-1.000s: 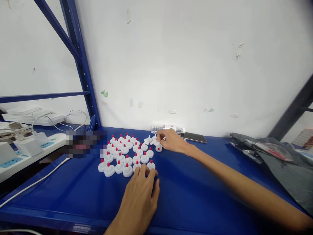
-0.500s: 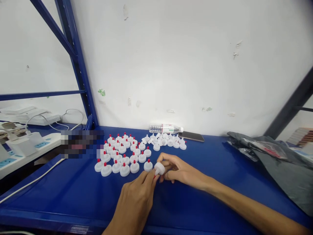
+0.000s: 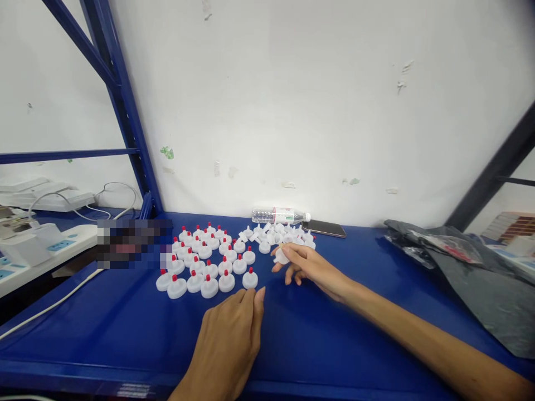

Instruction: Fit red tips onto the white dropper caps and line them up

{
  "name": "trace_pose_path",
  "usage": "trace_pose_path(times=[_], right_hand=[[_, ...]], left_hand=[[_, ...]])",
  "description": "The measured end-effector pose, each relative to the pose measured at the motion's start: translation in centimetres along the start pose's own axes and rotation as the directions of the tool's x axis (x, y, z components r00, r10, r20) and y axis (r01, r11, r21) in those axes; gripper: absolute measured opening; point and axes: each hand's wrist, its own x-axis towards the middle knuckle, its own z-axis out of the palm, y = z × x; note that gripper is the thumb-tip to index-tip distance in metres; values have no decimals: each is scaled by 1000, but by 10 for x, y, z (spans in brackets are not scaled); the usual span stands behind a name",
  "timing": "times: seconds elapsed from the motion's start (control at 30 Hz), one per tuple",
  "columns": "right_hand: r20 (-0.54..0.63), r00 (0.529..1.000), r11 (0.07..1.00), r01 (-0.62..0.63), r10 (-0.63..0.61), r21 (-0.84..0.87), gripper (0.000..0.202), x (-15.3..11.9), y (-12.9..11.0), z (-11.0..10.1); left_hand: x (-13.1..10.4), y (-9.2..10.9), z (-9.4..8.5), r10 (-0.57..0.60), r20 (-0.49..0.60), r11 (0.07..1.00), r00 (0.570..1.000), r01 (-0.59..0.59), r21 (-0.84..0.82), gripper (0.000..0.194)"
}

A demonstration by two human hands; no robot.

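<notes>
My left hand (image 3: 229, 337) rests low at centre, back up, fingers curled together; what they hold, if anything, is hidden. In front of it stands a white round cap with a red tip (image 3: 249, 279), one of several such caps grouped to the left. Between thumb and fingers, my right hand (image 3: 303, 266) holds a white cap (image 3: 281, 256), its nozzle pointing left; no red shows on it. Just behind my right hand lies a pile of white caps (image 3: 278, 234), mostly without red tips.
Behind the pile, a clear bottle (image 3: 280, 215) lies on its side near a dark phone (image 3: 325, 228). A grey plastic bag (image 3: 463, 278) covers the right of the blue table (image 3: 334, 345). At left are a power strip (image 3: 69, 243), a white cable and a blue frame post (image 3: 129, 111).
My hands have moved apart. The right one has gone forward towards the pile with a white cap; the left has drawn back slightly. The red piece seen at the left fingertips no longer shows.
</notes>
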Motion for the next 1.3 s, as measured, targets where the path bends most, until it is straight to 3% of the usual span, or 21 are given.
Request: trace_pose_path(times=[0.1,0.2,0.43,0.77,0.9,1.1,1.2,1.3], right_hand=[[7,998,988,-64,63,143,48,2,4,-4],[82,995,976,-68,52,207,46,-1,1,-3],[288,957,995,-6,-23,99,46,-14,-11,12],[329,944,999,38,-27,-29,39,-15,-5,14],[361,932,999,30,-38,29,40,-17,-5,16],[445,890,977,-1,-96,214,48,-20,0,29],[468,878,974,-13,-97,226,57,-22,1,33],[424,900,993,70,-105,98,64,-20,-6,29]], left_hand=[[1,1,-4,-28,-1,999,1000,28,-19,42],[0,-3,-3,-63,-25,997,998,61,-51,38],[-4,-15,5,11,-140,983,990,-36,-180,26],[-4,-14,7,95,-32,934,995,-100,-343,30],[-2,-13,3,54,-119,890,991,-102,-445,28],[0,-3,-13,-114,-148,686,982,-30,-727,28],[0,0,-20,-193,-165,681,967,11,-732,19],[2,-6,-34,-182,-175,746,968,20,-666,11]])
